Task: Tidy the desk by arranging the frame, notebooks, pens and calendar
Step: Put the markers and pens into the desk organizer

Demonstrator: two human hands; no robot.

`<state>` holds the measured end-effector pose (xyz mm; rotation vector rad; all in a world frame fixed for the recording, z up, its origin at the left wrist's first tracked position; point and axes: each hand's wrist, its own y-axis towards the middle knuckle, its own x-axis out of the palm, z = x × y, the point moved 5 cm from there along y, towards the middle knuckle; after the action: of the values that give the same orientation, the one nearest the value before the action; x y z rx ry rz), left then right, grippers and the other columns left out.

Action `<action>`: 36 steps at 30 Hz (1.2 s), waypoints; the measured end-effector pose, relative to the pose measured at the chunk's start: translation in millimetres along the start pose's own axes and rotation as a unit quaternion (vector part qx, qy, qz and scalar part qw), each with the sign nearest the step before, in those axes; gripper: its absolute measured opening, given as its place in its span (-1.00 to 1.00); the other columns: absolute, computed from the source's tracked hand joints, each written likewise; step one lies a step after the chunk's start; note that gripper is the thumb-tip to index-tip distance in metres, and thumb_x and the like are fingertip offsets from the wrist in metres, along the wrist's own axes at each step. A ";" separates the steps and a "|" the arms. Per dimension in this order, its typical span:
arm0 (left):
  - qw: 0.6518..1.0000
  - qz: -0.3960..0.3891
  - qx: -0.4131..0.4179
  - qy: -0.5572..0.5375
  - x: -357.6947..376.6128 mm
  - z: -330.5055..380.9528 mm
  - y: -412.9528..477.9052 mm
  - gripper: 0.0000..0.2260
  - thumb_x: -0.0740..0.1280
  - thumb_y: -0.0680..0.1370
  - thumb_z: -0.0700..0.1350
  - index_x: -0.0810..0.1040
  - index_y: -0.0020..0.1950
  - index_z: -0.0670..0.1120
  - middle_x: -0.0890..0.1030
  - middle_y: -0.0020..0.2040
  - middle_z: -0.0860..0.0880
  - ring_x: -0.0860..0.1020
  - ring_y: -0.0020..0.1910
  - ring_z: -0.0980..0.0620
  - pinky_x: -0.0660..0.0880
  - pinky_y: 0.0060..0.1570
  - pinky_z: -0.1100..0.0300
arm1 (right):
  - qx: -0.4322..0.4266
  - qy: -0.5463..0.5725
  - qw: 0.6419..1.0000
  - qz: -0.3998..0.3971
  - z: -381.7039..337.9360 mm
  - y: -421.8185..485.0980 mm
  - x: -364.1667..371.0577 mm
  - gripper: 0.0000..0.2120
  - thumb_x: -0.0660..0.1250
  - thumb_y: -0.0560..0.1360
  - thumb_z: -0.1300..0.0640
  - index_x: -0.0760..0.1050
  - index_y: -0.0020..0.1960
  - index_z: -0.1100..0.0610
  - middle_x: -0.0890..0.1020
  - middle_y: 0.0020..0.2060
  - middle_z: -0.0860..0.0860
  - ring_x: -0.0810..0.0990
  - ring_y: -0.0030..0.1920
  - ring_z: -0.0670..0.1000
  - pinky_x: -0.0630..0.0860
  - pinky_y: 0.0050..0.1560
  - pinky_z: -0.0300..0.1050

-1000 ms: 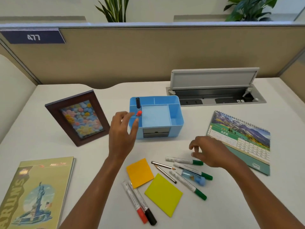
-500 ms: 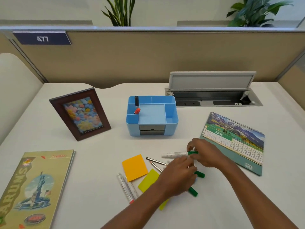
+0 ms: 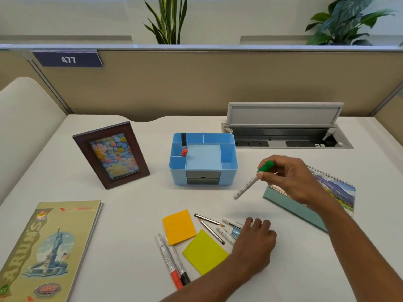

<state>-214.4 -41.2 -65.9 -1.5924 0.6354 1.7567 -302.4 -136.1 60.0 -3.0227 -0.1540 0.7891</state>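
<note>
My right hand (image 3: 290, 177) holds a white marker with a green cap (image 3: 248, 184) tilted in the air, between the blue organizer (image 3: 229, 171) and the calendar (image 3: 340, 192). My left hand (image 3: 255, 243) lies curled over several white markers (image 3: 226, 233) on the desk; only their left ends show. Two pencils (image 3: 210, 225) lie just left of them. Two more markers (image 3: 170, 258), one red-capped and one black-capped, lie near the front. The organizer's left slot holds a black-capped marker (image 3: 183, 139) and a red-capped one (image 3: 184, 152). The picture frame (image 3: 111, 155) stands at the left, with a notebook (image 3: 50, 247) flat at front left.
An orange sticky pad (image 3: 178, 226) and a yellow one (image 3: 205, 251) lie between the markers. An open cable hatch (image 3: 283, 136) with a raised lid sits behind the organizer. Beige partition walls close the desk at the back and sides.
My right hand has lifted the green-capped marker off the desk and tilted it. My left hand came down from the organizer onto the remaining markers.
</note>
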 end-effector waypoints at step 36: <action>0.800 0.551 -0.198 -0.130 -179.9 -270.3 -72.3 -0.74 0.35 0.53 -0.27 0.54 0.23 -0.20 0.64 0.04 -0.13 0.56 0.03 -0.04 0.46 0.09 0.14 | -0.196 0.129 0.959 0.160 -105.6 88.5 52.9 -0.76 0.33 0.52 0.28 0.51 0.18 0.22 0.65 -0.11 0.16 0.70 -0.09 0.08 0.65 -0.10 -0.12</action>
<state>22.9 -222.0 81.3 -1.1982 1.2749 3.0620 -196.8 -217.8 123.0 -3.5502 0.2170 0.3971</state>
